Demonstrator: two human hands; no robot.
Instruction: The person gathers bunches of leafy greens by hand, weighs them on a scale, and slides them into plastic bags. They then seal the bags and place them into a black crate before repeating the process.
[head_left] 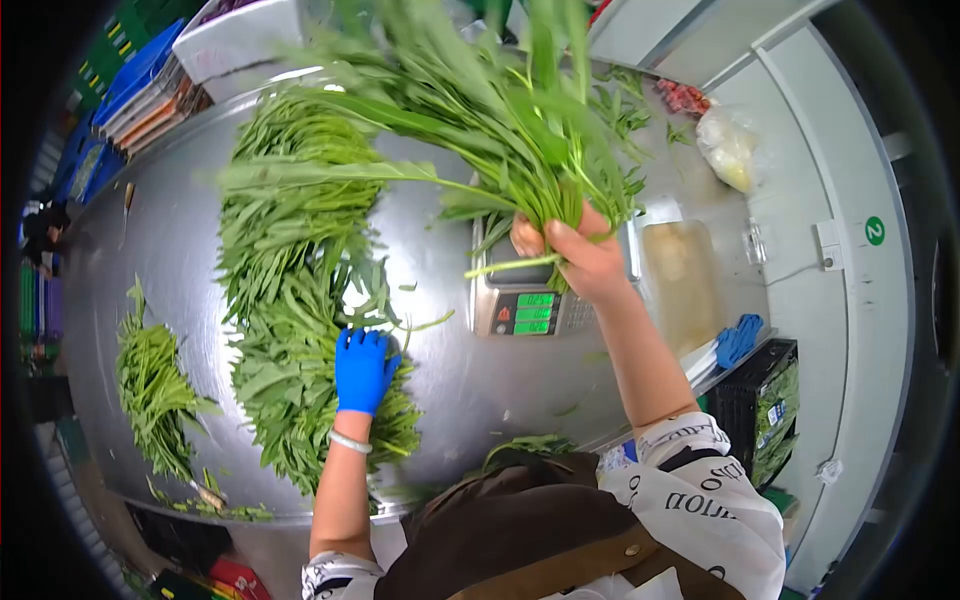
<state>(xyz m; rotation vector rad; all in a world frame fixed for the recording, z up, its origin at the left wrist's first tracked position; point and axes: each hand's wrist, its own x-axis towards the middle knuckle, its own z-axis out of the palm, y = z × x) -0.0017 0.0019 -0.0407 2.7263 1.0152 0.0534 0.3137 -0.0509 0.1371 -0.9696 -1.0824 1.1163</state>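
Observation:
My right hand [580, 250], bare, is closed round the stems of a bunch of leafy greens [500, 130], held up over a digital scale [525, 312] with lit green digits. Its leaves fan out up and to the left, partly blurred. My left hand [365, 370], in a blue glove, rests palm down with fingers spread on the long pile of greens [290, 240] at the centre left. What lies beneath its palm is hidden.
A smaller heap of greens [155, 390] lies on the steel table [430, 400] at the left. A plastic bag [727, 148], a blue glove [738, 340] and a black crate [750, 400] are at the right. A white box [235, 45] stands behind.

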